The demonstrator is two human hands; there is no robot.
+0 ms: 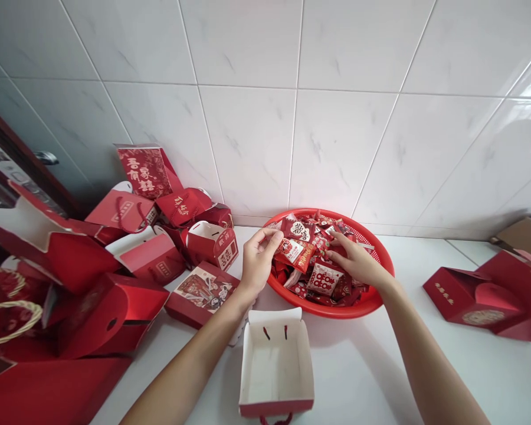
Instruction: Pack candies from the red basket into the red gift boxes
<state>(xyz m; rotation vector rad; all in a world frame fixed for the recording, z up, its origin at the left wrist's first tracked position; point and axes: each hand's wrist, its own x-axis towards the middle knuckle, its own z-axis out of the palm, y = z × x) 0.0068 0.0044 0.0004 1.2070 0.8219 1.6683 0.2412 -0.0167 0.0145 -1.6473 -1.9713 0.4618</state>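
The left hand (257,262) reaches over the near left side of a red plastic basket (331,311), its thumb and index finger pressed together, seemingly on the edge of a red packet (292,251); exactly how much they grip is hard to tell. A thin edge grip like that probably lets one small wrapper be handled without dragging its neighbours along. The right hand (358,261) comes in from the other side, its fingers (338,238) spread and bent down among the wrapped sweets (325,278), perhaps because loose, overlapping pieces are easier to part that way. The wide basket stands on the white bench (343,372) near the tiled wall (248,147), within reach of both hands. Just in front of it, between the forearms, an open box (277,366) shows its pale inside, likely set there so that either hand can get to it. A picture-printed box (206,289) lies to the left, beside many red boxes (146,254) crowded together, while more red cartons (473,298) sit well apart on the right, leaving the arms room.
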